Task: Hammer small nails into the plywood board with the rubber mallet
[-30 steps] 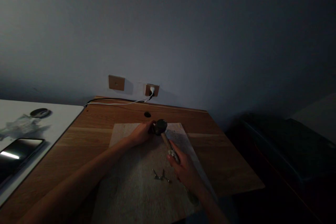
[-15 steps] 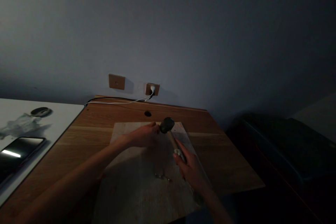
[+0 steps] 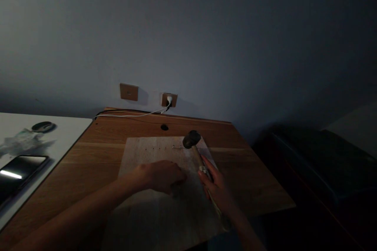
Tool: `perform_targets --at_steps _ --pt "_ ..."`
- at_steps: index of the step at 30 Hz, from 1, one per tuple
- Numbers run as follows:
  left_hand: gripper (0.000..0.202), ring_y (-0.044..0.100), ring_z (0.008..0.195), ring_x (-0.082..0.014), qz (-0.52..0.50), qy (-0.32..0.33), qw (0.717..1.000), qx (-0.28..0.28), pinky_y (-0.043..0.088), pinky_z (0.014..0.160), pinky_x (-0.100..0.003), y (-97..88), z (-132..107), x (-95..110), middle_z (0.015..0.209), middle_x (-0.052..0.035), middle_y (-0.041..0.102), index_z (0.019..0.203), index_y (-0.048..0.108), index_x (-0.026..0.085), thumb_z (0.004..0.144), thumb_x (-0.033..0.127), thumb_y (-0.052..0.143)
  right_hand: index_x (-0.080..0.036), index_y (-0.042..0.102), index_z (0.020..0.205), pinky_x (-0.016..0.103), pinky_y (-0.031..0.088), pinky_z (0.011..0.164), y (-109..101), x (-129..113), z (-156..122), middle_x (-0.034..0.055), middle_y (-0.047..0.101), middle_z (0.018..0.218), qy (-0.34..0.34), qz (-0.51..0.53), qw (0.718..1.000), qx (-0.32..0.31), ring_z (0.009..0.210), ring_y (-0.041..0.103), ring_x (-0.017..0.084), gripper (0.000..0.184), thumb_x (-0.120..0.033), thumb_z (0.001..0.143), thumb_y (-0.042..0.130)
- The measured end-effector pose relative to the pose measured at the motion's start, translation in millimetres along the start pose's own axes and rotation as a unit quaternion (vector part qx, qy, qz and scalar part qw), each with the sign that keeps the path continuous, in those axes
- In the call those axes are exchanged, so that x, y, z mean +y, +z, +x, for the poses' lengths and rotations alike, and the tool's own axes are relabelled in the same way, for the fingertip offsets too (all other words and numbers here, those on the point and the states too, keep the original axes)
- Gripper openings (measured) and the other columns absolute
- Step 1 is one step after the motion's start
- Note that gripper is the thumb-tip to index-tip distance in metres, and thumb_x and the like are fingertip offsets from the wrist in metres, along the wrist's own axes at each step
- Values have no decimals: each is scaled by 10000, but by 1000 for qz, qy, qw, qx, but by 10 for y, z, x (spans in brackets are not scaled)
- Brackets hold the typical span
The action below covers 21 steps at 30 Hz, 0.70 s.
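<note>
On your far left, a white tabletop [image 3: 73, 127] carries a flat black phone [image 3: 22, 170], with crumpled clear plastic [image 3: 25, 140] behind it; to its right, the brown wooden bench [image 3: 250, 182] bears a pale rectangular board [image 3: 165, 223]; along the board's far edge, starting near its far left corner, sit four small dark specks [image 3: 159, 148], apparently flush, so that stretch looks finished; to their right, small shiny metallic bits [image 3: 173, 146] look raised, so I judge that spot unfinished; how much else is left cannot be told.

Your left hand [image 3: 163, 176] reaches in from the near left, back upward over the board's middle, fingers curled under; whether its grip is empty or pinching something is hidden; your right hand [image 3: 216, 186], coming from the near right, has its grip wrapped firmly round a dark-headed hammer with a pale wooden handle [image 3: 197, 155]; the handle slants away from you, its head over the board's far right corner; contact there is unclear.
</note>
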<state>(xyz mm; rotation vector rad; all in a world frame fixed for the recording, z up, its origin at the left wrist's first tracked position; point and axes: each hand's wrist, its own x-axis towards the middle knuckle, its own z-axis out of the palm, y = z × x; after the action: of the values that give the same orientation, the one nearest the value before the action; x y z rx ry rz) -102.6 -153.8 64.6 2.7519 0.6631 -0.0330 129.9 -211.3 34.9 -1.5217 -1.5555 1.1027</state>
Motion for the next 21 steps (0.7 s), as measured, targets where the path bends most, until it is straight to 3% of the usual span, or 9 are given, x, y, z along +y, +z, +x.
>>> perform_targets --at_steps 5,9,13,21 --pt "197 618 719 -140 -97 -71 986 116 433 651 -222 -94 -65 -624 832 -17 677 856 687 169 721 51 603 -231 342 1561 207 329 390 18 -27 -17 -62 467 660 5 18 1000 -11 409 398 70 675 -476 959 523" --pt "240 631 749 -134 -134 -126 961 206 441 690 -205 -29 -97 -1018 855 -31 700 874 706 136 727 18 558 -203 345 1559 206 316 378 38 -61 -2 -66 456 656 9 21 1000 -15 391 384 63 683 -462 952 521" --pt "300 649 780 -143 -148 -130 953 231 458 720 -210 85 -95 -1141 882 -31 721 948 726 149 726 19 571 -199 349 1557 209 328 377 64 -88 19 -49 486 729 10 14 1000 -16 396 395 53 686 -457 946 523" --pt "254 652 768 -150 -144 -136 949 246 443 704 -219 155 -64 -1132 866 -27 722 914 724 158 743 37 581 -179 342 1561 217 359 408 99 -205 -12 -49 490 721 20 -12 999 -27 421 427 64 676 -424 954 514"
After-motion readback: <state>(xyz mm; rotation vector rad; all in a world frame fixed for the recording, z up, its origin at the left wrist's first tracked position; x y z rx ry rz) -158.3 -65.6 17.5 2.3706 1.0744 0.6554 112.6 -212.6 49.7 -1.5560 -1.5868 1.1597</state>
